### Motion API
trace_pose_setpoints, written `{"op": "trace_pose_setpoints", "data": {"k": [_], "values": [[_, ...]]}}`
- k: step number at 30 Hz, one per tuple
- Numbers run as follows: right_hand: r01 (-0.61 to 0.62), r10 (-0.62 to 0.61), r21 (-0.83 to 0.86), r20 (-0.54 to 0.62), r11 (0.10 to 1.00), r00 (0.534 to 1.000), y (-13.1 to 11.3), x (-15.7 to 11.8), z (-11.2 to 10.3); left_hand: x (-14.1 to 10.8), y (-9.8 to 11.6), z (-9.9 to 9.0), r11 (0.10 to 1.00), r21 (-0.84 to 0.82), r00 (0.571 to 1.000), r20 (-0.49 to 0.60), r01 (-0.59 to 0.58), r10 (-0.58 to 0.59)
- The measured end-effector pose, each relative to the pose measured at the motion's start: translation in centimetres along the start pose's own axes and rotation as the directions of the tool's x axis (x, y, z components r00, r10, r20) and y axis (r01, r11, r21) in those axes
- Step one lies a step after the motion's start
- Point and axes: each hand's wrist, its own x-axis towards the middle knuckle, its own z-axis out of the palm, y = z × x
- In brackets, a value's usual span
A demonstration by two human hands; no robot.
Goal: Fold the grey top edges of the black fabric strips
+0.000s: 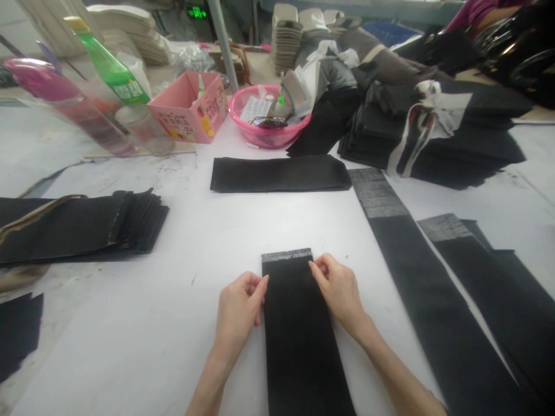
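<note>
A long black strip [299,335] with a grey band across its far end lies lengthwise on the white table [173,323] in front of me. My left hand [243,306] pinches its left edge between thumb and fingers, just below the band. On the opposite edge, my right hand [340,286] pinches the strip at about the same height. Beyond both hands lies a flat stack of black pieces [280,174]. Other long black strips with grey ends [416,277] are spread out to the right of my right hand.
Black pieces [78,228] are piled at the left. Toward the back stand a green bottle [108,66], a pink bottle [82,115], a glass jar [145,130], a pink box [191,110] and a pink basin [269,136]. A tied black bundle [468,133] and a person's sleeve [477,14] are at right.
</note>
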Motion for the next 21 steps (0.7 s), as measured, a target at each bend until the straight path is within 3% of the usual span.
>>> {"op": "trace_pose_setpoints", "data": {"k": [21], "values": [[-0.067, 0.065, 0.052, 0.046, 0.996, 0.997, 0.3, 0.47, -0.03, -0.12, 0.31, 0.01, 1.0, -0.015, 1.0, 0.006, 0.012, -0.012]]}}
